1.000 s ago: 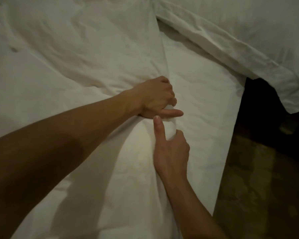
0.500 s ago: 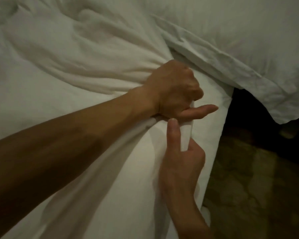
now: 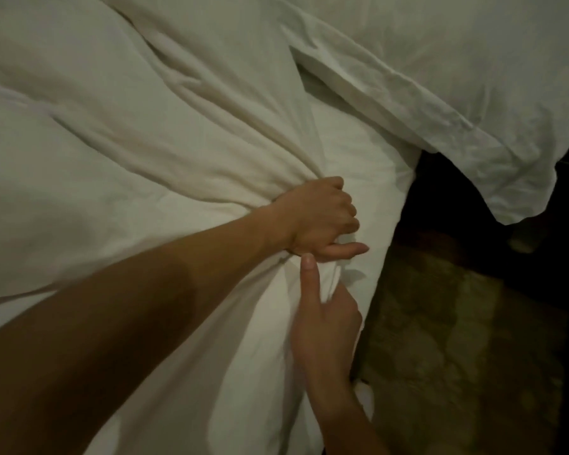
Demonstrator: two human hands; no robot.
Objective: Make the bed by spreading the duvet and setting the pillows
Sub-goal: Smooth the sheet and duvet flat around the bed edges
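A white duvet (image 3: 138,136) lies crumpled over the bed, filling the left and middle of the view. My left hand (image 3: 319,221) grips a bunched fold of the duvet near the bed's right side, fingers curled tight, thumb sticking out. Just below it, my right hand (image 3: 326,320) pinches the same fold of cloth, its index finger stretched up toward the left thumb. Creases fan out from the left fist. A white pillow (image 3: 440,70) lies at the top right, its flanged edge hanging past the bed's edge.
The bed's right edge runs down from the pillow to my right wrist. Beyond it is a dim mottled floor (image 3: 467,356), with a dark gap (image 3: 447,198) under the pillow's overhang.
Both hands have dragged the gripped duvet fold toward the bed's right edge, and deeper creases have formed across the duvet. The view has shifted, showing more of the pillow.
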